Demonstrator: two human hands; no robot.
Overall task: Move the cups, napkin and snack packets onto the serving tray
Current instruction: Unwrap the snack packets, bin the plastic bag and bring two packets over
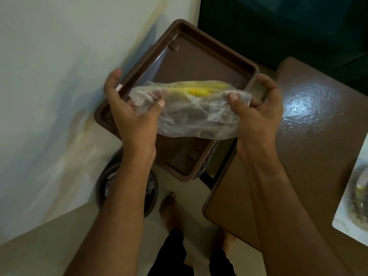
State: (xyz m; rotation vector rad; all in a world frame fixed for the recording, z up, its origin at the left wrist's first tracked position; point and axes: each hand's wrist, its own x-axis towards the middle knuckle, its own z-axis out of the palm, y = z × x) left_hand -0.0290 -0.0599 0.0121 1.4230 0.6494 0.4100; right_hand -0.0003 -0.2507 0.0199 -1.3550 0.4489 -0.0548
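Note:
A clear plastic snack packet with yellow pieces inside hangs crosswise over the near half of the brown serving tray. My left hand pinches the packet's left end. My right hand pinches its right end. The tray lies tilted in view, and its bare floor shows nothing else lying on it. No cups or napkin are in view.
A brown table with a bright glare spot stands to the right of the tray. A pale mat with a dish lies at the table's right edge. A dark round bin sits on the floor below, by my bare feet.

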